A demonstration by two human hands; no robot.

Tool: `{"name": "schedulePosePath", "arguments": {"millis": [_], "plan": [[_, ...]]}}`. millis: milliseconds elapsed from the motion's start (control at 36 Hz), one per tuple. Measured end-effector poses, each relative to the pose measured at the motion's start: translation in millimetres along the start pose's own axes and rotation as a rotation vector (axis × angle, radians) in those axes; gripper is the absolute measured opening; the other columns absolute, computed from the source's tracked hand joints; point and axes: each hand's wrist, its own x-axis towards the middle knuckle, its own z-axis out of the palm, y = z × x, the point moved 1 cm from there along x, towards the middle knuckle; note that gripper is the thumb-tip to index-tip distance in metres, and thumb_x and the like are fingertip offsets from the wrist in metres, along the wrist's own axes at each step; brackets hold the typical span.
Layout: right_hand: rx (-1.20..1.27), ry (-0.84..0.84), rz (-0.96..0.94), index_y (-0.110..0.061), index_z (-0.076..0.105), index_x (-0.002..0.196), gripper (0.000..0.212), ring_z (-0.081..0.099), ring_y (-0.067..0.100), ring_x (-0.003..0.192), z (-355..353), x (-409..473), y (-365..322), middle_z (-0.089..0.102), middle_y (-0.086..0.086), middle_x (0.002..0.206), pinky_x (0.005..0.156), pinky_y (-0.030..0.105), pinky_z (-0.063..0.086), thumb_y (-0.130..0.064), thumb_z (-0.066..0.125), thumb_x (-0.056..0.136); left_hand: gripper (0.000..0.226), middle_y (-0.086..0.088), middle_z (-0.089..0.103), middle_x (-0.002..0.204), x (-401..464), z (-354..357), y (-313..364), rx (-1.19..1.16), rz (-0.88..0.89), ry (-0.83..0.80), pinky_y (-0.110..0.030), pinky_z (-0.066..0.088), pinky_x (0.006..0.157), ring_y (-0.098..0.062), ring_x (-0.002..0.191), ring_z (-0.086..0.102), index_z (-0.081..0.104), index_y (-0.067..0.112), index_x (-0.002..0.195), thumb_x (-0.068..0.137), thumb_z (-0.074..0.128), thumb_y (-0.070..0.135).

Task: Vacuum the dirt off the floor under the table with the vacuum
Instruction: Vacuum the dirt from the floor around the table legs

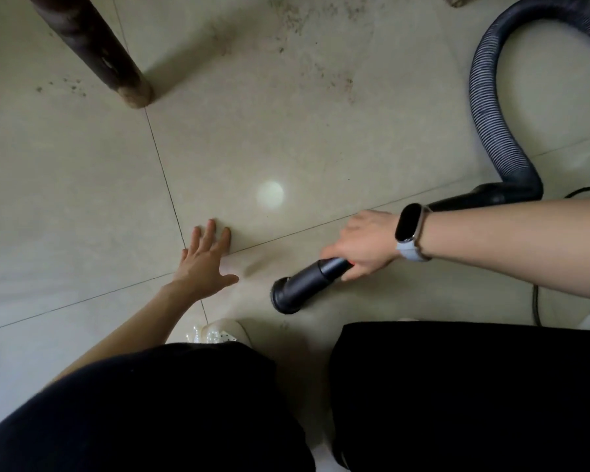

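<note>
Right hand [361, 243] grip wrapped round vacuum nozzle [307, 284], left hand [205, 260] splayed wide, fingertips touching floor [82, 185]

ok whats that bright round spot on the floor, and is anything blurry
Head view: the round spot is glare, a light reflected on the glossy floor tiles; the left hand and right hand look slightly motion-blurred; straight tile seams bow from wide-angle distortion.

Right hand [361, 243] grips vacuum nozzle [304, 284]; left hand [201, 264] spread on floor [82, 199].
</note>
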Motion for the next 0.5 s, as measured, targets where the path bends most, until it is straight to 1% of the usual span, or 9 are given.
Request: {"name": "schedulePosePath", "arguments": {"millis": [83,167,250,361,417,444,500], "plan": [[-0.001,-0.031,-0.030,-0.024,0.049,0.124,0.038,0.060,0.028,0.100,10,-1,-4,0.065,0.004,0.109,0.072,0.028,0.034,-0.046,0.049,0.092,0.101,-0.004,-0.024,0.157,0,-1,-1,0.002,-0.001,-0.002,-0.051,0.011,0.118,-0.030,0.145,-0.019,-0.005,0.021,0.153,0.084,0.068,0.039],[0.059,-0.100,-0.066,-0.025,0.051,0.119,0.035,0.061,0.027,0.096,20,-1,-8,0.066,0.002,0.106,0.074,0.028,0.039,-0.047,0.050,0.092,0.100,-0.004,-0.023,0.157,-1,-2,0,0.008,-0.006,-0.003,-0.051,0.012,0.118,-0.030,0.145,-0.019,-0.004,0.022,0.153,0.085,0.068,0.039],[0.133,-0.136,-0.017,-0.027,0.050,0.122,0.036,0.060,0.026,0.096,17,-11,14,0.065,0.001,0.103,0.073,0.028,0.039,-0.045,0.053,0.091,0.098,-0.005,-0.021,0.158,-1,-2,4,0.040,-0.020,0.013,-0.049,0.013,0.118,-0.030,0.145,-0.016,-0.001,0.020,0.153,0.085,0.067,0.041],[0.151,-0.171,0.038,-0.030,0.052,0.121,0.037,0.060,0.022,0.091,21,-34,41,0.066,-0.001,0.099,0.070,0.027,0.039,-0.044,0.057,0.088,0.088,-0.010,-0.011,0.159,3,-4,19,0.073,-0.029,0.049,-0.048,0.019,0.117,-0.031,0.146,-0.007,0.010,0.015,0.150,0.087,0.063,0.044],[0.118,-0.225,0.016,-0.032,0.054,0.120,0.036,0.061,0.022,0.092,30,-42,40,0.067,-0.002,0.100,0.071,0.027,0.041,-0.043,0.059,0.085,0.082,-0.008,-0.008,0.159,5,-5,29,0.086,0.015,0.061,-0.049,0.021,0.117,-0.030,0.146,-0.005,0.015,0.018,0.149,0.087,0.062,0.044],[0.096,-0.244,-0.004,-0.032,0.055,0.118,0.035,0.061,0.023,0.093,35,-43,38,0.067,-0.002,0.100,0.071,0.027,0.042,-0.042,0.059,0.084,0.081,-0.007,-0.008,0.159,6,-5,34,0.100,0.049,0.055,-0.049,0.020,0.117,-0.030,0.146,-0.006,0.015,0.020,0.149,0.087,0.061,0.044],[0.077,-0.246,-0.020,-0.032,0.055,0.115,0.034,0.062,0.024,0.094,41,-44,35,0.067,-0.002,0.100,0.071,0.028,0.042,-0.043,0.059,0.083,0.083,-0.004,-0.013,0.159,6,-3,45,0.120,0.101,0.015,-0.049,0.017,0.118,-0.030,0.146,-0.010,0.009,0.024,0.151,0.089,0.060,0.043]]}}
